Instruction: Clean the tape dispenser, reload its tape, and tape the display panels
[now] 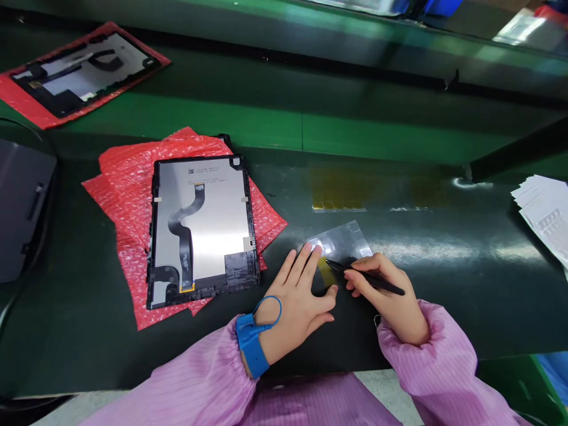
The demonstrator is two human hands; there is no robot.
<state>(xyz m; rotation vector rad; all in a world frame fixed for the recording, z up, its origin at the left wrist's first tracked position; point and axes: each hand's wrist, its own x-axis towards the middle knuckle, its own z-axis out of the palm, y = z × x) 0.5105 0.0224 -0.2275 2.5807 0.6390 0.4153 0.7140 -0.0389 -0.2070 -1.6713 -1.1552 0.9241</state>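
My left hand (295,299) lies flat with its fingers spread, the fingertips on the near left edge of a clear plastic sheet (348,236). In my right hand (386,293) is a slim black tool (377,279), shaped like a pen or tweezers. Its tip meets a small yellow film piece (327,272) at the sheet's near edge, between my hands. To the left of my hands, a display panel (217,225) rests back side up, with a black flex cable (180,225) across its silver back.
Red bubble bags (128,195) lie under the panel. Another panel (95,71) sits on red wrap at the far left. Amber film strips (341,186) lie behind the clear sheet. A paper stack (544,216) is at the right edge, a grey device (22,207) at the left.
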